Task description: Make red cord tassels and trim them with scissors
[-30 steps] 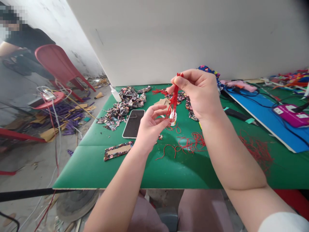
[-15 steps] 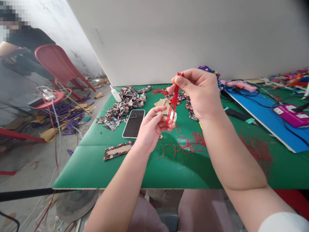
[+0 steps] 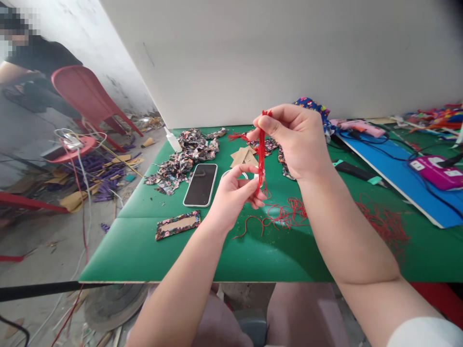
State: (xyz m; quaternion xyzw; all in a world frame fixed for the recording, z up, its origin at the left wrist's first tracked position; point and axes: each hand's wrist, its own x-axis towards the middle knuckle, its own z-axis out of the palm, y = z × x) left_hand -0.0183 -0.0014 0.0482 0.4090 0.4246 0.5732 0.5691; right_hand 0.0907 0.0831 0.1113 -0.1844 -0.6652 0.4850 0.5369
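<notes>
Two bare forearms and bare hands, left hand (image 3: 233, 195) and right hand (image 3: 294, 137), no rings, watch or gloves; white sleeve edge (image 3: 427, 332) at 5 o'clock on the right arm; pale pink trousers (image 3: 304, 313) at 6 o'clock

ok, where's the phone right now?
Head view: the phone lies face up on the green table, just left of the left hand, below the fabric scraps.

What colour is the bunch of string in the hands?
Red. The string bunch hangs between the right hand and left hand, head view.
</notes>
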